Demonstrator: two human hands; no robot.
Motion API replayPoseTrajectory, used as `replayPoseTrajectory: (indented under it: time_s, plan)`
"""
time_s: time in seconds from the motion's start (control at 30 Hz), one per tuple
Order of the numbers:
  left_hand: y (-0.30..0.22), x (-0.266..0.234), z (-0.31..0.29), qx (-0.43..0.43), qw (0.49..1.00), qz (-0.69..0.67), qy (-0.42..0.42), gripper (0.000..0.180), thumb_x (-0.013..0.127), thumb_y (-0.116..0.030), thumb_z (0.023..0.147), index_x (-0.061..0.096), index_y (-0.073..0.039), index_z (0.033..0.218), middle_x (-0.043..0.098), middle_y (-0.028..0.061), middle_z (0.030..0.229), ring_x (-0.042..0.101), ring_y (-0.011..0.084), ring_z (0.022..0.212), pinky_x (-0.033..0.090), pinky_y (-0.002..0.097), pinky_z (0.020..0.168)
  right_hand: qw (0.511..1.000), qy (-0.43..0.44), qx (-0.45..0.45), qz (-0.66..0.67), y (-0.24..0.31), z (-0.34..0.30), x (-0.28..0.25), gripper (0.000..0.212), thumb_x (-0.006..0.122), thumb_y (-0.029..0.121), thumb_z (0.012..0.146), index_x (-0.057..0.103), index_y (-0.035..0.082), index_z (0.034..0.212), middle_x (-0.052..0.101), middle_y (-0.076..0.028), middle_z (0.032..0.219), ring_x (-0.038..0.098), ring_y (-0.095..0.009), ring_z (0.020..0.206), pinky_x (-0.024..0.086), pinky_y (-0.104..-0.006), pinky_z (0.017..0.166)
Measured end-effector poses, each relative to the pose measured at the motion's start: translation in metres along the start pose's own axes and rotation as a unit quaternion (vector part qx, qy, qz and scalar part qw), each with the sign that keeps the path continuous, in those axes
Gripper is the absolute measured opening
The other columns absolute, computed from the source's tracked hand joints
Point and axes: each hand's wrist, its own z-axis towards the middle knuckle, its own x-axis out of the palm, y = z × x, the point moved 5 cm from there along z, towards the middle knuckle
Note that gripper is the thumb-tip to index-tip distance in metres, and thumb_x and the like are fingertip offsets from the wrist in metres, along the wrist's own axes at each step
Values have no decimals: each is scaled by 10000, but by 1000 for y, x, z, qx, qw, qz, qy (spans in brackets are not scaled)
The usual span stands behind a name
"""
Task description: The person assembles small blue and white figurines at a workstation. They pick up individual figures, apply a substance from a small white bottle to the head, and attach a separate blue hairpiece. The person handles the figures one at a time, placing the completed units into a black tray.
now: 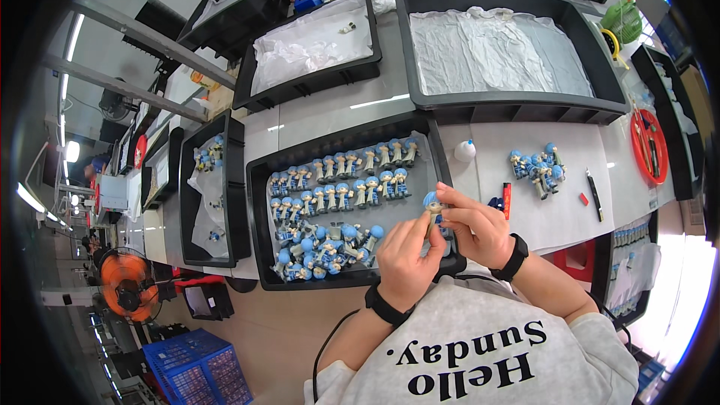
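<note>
Between my two hands, over the near right corner of a black tray (pixel 259 202), is a small blue-haired figurine (pixel 433 205). My left hand (pixel 409 259) pinches it from the left, thumb and fingers closed on its lower part. From the right, my right hand (pixel 480 229) grips it with the fingertips near its head. Figurines of the same kind (pixel 341 195) stand in rows in the tray's far part. A loose heap of them (pixel 322 251) lies in its near part. Fingers cover much of the held figurine's body.
Right of the tray, white paper (pixel 577 217) bears a figurine cluster (pixel 540 170), a craft knife (pixel 594 193), a red marker-like stick (pixel 507 201) and a white bottle (pixel 465 151). Cloth-lined black trays (pixel 517 109) stand behind. A red dish (pixel 649 146) with tools sits far right, an orange fan (pixel 127 285) left.
</note>
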Motion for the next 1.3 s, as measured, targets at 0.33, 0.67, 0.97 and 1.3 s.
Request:
replayPoseTrajectory:
  time_s: [0.33,0.67,0.97,1.3]
  plan:
    - [-1,-3,-2,27,999,8,-35,225,650,42,700,603,49,920,609,121,742,589,256,623,472,320,550,983,-55,176,-3,3,-7,-6,162,687,-52,696,585,-15,817,586,-123,870,633,-243,746,519,-236,653]
    - [-4,4,-1,80,995,36,-40,252,673,47,703,603,68,944,627,144,782,604,277,650,487,316,573,869,-127,391,276,-2,-22,12,135,627,-41,792,630,-73,923,540,-132,1098,547,-162,977,497,-240,758]
    - [-11,2,3,129,990,47,-3,264,649,68,686,590,98,942,616,162,770,607,282,652,494,319,559,850,-157,398,308,1,-23,13,141,597,-74,802,609,-85,942,549,-148,1109,544,-190,1015,466,-283,852]
    - [-11,4,3,154,986,55,20,285,628,86,675,584,115,955,601,165,756,600,283,653,494,331,562,863,-150,365,315,-4,-26,12,123,627,-90,769,646,-61,887,550,-137,1100,522,-249,1111,473,-306,876]
